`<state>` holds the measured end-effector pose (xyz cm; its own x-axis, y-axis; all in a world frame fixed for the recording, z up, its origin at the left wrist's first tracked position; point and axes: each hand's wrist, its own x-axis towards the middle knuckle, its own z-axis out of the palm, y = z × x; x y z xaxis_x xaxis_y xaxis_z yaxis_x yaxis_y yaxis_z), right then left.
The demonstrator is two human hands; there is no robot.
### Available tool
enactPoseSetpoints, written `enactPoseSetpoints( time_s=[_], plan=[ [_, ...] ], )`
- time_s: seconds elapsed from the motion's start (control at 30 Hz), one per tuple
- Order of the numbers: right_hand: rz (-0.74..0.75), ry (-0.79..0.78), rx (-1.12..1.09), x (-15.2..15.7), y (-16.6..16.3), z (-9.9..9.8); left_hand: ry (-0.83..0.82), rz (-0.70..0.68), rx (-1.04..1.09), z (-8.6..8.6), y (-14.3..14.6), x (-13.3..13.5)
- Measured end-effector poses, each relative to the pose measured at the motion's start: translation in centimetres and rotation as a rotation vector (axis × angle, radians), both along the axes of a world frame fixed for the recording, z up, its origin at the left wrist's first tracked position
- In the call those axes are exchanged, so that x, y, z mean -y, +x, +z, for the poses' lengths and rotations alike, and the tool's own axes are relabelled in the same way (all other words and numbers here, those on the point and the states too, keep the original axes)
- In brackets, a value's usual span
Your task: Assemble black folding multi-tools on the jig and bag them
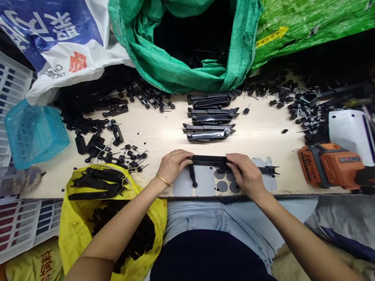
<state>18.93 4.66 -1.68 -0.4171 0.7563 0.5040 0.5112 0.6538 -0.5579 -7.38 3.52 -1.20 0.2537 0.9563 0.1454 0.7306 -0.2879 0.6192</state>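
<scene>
Both my hands grip one long black plastic bar (209, 159) just above the table's near edge. My left hand (176, 164) pinches its left end, where a short black arm with a rounded tip (193, 176) hangs down. Around the bar's right part are the fingers of my right hand (247, 174). A thin forked black piece (270, 170) sticks out to the right beyond that hand; whether it joins the bar is hidden. Under the bar lie grey pads with round patches (205, 183). Beyond my hands, several assembled black bars (210, 132) rest in a stacked row.
Loose black parts and pins (128, 158) lie left, with more heaps (304, 109) right. A yellow bag (69, 233) hangs at the near edge, and a green sack (140, 58) stands behind. An orange power tool (341, 164) lies right; a blue basket (37, 135) sits left.
</scene>
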Motion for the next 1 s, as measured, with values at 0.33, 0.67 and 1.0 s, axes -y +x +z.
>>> enactPoseSetpoints(
  time_s=[0.33,0.67,1.0],
  plan=[
    [-0.166,-0.206,-0.013,1.2,1.2,1.6,-0.168,-0.359,-0.589,2.2,5.5,-3.7],
    [-0.469,-0.913,-1.003,2.7,-2.1,2.9,-0.262,-0.090,-0.078,3.8,9.1,5.1],
    [-0.437,-0.971,-1.076,1.0,-4.1,3.2,-0.584,0.133,0.025,3.6,12.1,7.4]
  ],
)
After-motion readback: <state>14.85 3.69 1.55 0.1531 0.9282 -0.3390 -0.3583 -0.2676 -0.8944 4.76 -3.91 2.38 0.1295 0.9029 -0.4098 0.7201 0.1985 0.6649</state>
